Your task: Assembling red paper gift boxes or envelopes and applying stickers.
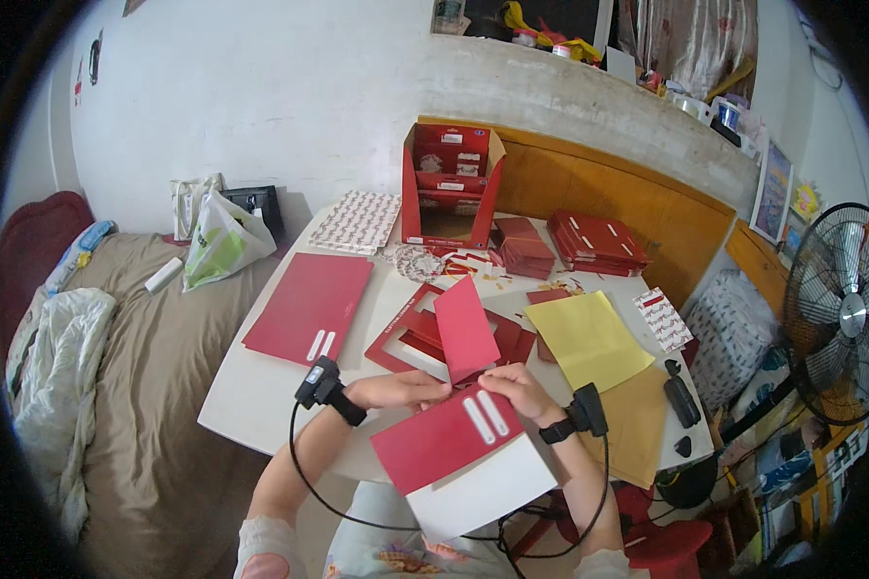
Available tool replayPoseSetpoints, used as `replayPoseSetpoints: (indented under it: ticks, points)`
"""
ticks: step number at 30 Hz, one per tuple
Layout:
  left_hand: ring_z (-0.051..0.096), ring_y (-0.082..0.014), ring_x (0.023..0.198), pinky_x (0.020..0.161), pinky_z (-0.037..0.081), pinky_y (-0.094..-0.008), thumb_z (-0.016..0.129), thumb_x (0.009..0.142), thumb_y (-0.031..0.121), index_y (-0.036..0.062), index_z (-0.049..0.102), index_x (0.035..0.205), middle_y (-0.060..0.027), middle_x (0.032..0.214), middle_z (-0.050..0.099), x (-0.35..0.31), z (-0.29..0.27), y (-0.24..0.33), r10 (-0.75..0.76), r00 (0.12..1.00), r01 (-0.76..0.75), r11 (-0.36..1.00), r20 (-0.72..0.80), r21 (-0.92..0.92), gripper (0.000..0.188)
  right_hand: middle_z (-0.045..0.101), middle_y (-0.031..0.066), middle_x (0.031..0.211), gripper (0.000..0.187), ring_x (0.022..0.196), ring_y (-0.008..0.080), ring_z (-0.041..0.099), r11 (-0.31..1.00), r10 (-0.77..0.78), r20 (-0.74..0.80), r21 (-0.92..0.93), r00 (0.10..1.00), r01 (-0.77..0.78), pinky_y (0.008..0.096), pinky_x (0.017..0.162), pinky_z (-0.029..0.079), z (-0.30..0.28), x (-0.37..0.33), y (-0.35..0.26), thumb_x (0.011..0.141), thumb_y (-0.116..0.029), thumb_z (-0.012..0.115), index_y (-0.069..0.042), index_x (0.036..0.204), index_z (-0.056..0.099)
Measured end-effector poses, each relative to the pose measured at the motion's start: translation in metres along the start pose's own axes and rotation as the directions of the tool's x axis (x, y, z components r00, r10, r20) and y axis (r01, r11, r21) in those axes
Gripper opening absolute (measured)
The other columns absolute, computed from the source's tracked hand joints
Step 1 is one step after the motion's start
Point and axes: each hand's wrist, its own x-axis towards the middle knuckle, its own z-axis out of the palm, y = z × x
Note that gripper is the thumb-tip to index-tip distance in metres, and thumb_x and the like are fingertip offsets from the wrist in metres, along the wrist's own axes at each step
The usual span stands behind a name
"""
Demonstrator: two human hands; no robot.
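- A red card piece (465,330), flap-shaped and standing tilted upward, is being gripped at its lower end by both hands, just above the near edge of the white tabletop (261,386).
- The fingers of the left hand (396,390) are being kept together and pinched on the lower left of that piece; a black device is being worn on the wrist, with a cable hanging from it.
- The fingers of the right hand (517,388) are being curled and pressed against the lower right of the same piece; a like device is being worn on this wrist.
- A red folded sheet with two white strips (444,436) is being held under both hands, overhanging the near edge, with a white sheet (483,487) lying beneath it.
- Red frame-shaped cutouts (425,333) are lying at the middle of the tabletop, just behind the hands.
- A large red sheet (309,304) is lying flat toward the left edge.
- A yellow sheet (589,340) is lying toward the right edge, partly over an ochre sheet (637,425) at the near right corner.
- An open red carton (449,183) is standing at the far edge, with stacks of red card (597,241) beside it toward the far right corner.
- A patterned sheet (357,222) is lying at the far left corner.
- A black remote-like object (681,398) is lying at the right edge.
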Motion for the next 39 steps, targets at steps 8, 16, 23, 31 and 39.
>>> replayPoseSetpoints:
  ticks: [8, 16, 23, 31, 39]
  points:
    - [0.04, 0.0, 0.057, 0.051, 0.036, -0.0175, 0.039, 0.09, 0.03, 0.0034, 0.056, 0.077, 0.0073, 0.064, 0.048, 0.019, 0.02, -0.009, 0.205, 0.979, -0.204, 0.977, 0.016, -0.07, 0.034, 0.042, -0.005, 0.059, 0.017, 0.057, 0.0017, 0.036, 0.996, -0.056, 0.073, -0.068, 0.996, 0.061, 0.0188, 0.05, 0.031, 0.021, 0.006, 0.012, 0.082, -0.011, 0.05, 0.0, 0.069, 0.052]
    - [0.031, -0.0027, 0.053, 0.047, 0.029, -0.0214, 0.04, 0.09, 0.029, 0.004, 0.044, 0.061, 0.007, 0.057, 0.035, 0.017, 0.024, -0.001, 0.163, 0.987, -0.16, 0.977, 0.009, -0.138, 0.039, 0.044, -0.0047, 0.059, 0.017, 0.058, 0.0009, 0.037, 0.995, -0.1, 0.071, -0.013, 0.992, 0.101, 0.0182, 0.049, 0.031, 0.02, 0.004, 0.008, 0.08, -0.01, 0.051, 0.001, 0.068, 0.052]
    - [0.04, -0.0021, 0.054, 0.05, 0.036, -0.0207, 0.041, 0.09, 0.028, 0.0001, 0.057, 0.072, 0.0059, 0.059, 0.049, 0.01, 0.013, 0.001, 0.139, 0.986, -0.138, 0.99, 0.093, -0.017, 0.037, 0.044, -0.0048, 0.056, 0.019, 0.053, 0.0017, 0.036, 0.982, -0.157, -0.083, -0.114, 0.984, 0.148, 0.0195, 0.046, 0.029, 0.005, 0.001, 0.004, 0.079, -0.011, 0.053, 0.001, 0.064, 0.053]
    - [0.041, -0.0035, 0.056, 0.053, 0.037, -0.021, 0.04, 0.09, 0.03, -0.0012, 0.057, 0.071, 0.0047, 0.059, 0.05, 0.0, 0.006, 0.0, 0.096, 0.991, -0.099, 0.995, 0.096, 0.025, 0.04, 0.042, -0.0057, 0.055, 0.021, 0.052, 0.0016, 0.035, 0.983, -0.16, -0.158, -0.116, 0.974, 0.143, 0.0194, 0.046, 0.027, -0.014, -0.005, 0.002, 0.079, -0.011, 0.054, -0.001, 0.061, 0.051]
    - [0.062, -0.0213, 0.062, 0.055, 0.05, -0.0273, 0.035, 0.09, 0.029, -0.0059, 0.059, 0.082, -0.0169, 0.073, 0.062, -0.016, -0.015, 0.007, -0.034, 0.976, 0.043, 0.998, 0.213, -0.039, 0.043, 0.045, -0.0052, 0.054, 0.022, 0.052, 0.0025, 0.039, 0.984, -0.172, -0.323, -0.098, 0.931, 0.147, 0.0198, 0.048, 0.031, -0.035, -0.012, -0.003, 0.08, -0.013, 0.054, -0.003, 0.06, 0.052]
